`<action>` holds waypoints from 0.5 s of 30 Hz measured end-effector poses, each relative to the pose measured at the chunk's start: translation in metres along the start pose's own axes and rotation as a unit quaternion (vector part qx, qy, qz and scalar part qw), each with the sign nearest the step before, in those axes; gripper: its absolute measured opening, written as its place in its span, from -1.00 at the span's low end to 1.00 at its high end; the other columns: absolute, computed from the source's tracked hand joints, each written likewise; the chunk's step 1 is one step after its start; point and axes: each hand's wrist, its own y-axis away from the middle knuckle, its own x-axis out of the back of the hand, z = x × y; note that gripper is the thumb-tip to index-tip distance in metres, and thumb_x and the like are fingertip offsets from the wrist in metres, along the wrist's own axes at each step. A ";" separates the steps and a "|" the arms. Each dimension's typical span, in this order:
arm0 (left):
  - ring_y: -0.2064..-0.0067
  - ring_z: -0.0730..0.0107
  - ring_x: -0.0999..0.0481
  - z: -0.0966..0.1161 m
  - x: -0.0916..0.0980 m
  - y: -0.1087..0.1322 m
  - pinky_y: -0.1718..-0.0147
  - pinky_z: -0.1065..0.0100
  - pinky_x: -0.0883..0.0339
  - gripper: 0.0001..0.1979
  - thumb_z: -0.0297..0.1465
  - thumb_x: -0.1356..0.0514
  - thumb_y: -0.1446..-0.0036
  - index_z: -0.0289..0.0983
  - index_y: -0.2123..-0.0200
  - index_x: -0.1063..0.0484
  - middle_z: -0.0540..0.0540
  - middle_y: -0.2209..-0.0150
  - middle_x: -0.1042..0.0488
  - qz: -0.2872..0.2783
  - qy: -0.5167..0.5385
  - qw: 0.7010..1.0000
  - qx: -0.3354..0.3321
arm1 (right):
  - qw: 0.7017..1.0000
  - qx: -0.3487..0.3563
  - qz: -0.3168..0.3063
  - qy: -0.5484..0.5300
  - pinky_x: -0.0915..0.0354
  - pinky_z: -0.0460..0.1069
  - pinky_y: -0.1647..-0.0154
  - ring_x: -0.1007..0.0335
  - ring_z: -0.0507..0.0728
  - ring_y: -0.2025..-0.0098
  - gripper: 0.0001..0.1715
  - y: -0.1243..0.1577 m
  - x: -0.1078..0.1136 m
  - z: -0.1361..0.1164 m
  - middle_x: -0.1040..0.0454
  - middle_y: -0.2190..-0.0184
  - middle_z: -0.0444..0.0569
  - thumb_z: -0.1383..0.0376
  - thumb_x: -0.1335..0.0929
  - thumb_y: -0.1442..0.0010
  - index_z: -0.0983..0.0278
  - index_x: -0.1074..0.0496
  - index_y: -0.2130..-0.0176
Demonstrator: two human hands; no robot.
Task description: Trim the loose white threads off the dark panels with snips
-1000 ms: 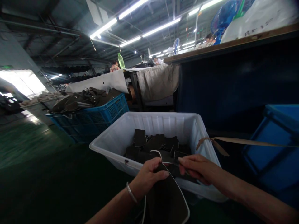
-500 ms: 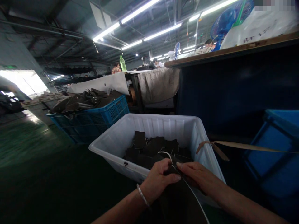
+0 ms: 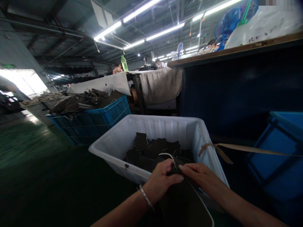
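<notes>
A dark fabric piece with a white edge [image 3: 184, 201] hangs from my two hands over the near side of a white plastic tub [image 3: 132, 171]. My left hand [image 3: 163, 179] is closed on it, thumb on top, fingertips partly hidden. Close beside, my right hand [image 3: 201, 175] pinches the same piece near its white edge. A narrow white strip [image 3: 168, 154] curls up past the left fingers. Inside the tub lie several dark cut pieces [image 3: 155, 148], some with pale edges.
Left of the tub stands a blue crate [image 3: 113, 112] heaped with dark pieces. A tan strap [image 3: 248, 148] runs from the tub's right rim towards a blue bin [image 3: 279, 157]. Behind is a wooden-topped table [image 3: 236, 47] with a blue fan [image 3: 228, 25]. People sit farther back.
Both hands stay at nearly the same place, still gripping the dark piece. The lower part of the piece and its white edge have shifted slightly; the view has moved a little.
</notes>
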 end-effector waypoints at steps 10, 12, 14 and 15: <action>0.44 0.50 -0.36 0.011 0.006 -0.021 0.39 0.41 -0.19 -0.62 -0.36 -0.33 0.21 -0.34 0.27 -0.34 -0.01 0.44 -0.42 0.114 0.015 0.992 0.051 | 0.988 -0.042 0.025 -0.143 -0.09 -0.13 0.57 -0.23 -0.05 0.59 -0.48 -0.011 0.008 -0.008 -0.36 0.58 -0.14 -0.04 -0.46 0.11 0.35 -0.37 0.42; 0.45 0.50 -0.35 0.012 0.008 -0.022 0.41 0.41 -0.18 -0.59 -0.35 -0.34 0.21 -0.33 0.24 -0.34 -0.02 0.44 -0.42 0.111 0.009 0.993 0.047 | 0.985 -0.069 -0.015 -0.160 -0.16 -0.13 0.54 -0.30 -0.03 0.57 -0.58 -0.007 0.010 -0.014 -0.41 0.56 -0.12 0.11 -0.50 0.16 0.35 -0.37 0.43; 0.41 0.49 -0.36 0.014 0.010 -0.018 0.37 0.39 -0.20 -0.61 -0.30 -0.32 0.14 -0.34 0.23 -0.35 -0.05 0.39 -0.44 0.080 0.003 0.996 0.028 | 0.979 -0.090 -0.038 -0.179 -0.25 -0.12 0.48 -0.38 0.02 0.52 -0.63 -0.001 0.016 -0.023 -0.46 0.52 -0.06 0.20 -0.52 0.19 0.35 -0.38 0.43; 0.37 0.47 -0.37 0.015 0.011 -0.015 0.32 0.38 -0.22 -0.62 -0.27 -0.31 0.10 -0.34 0.22 -0.37 -0.06 0.36 -0.44 0.048 0.003 0.999 0.018 | 0.978 -0.093 -0.033 -0.186 -0.27 -0.12 0.48 -0.40 0.03 0.51 -0.64 0.001 0.020 -0.028 -0.48 0.51 -0.04 0.21 -0.52 0.19 0.35 -0.39 0.43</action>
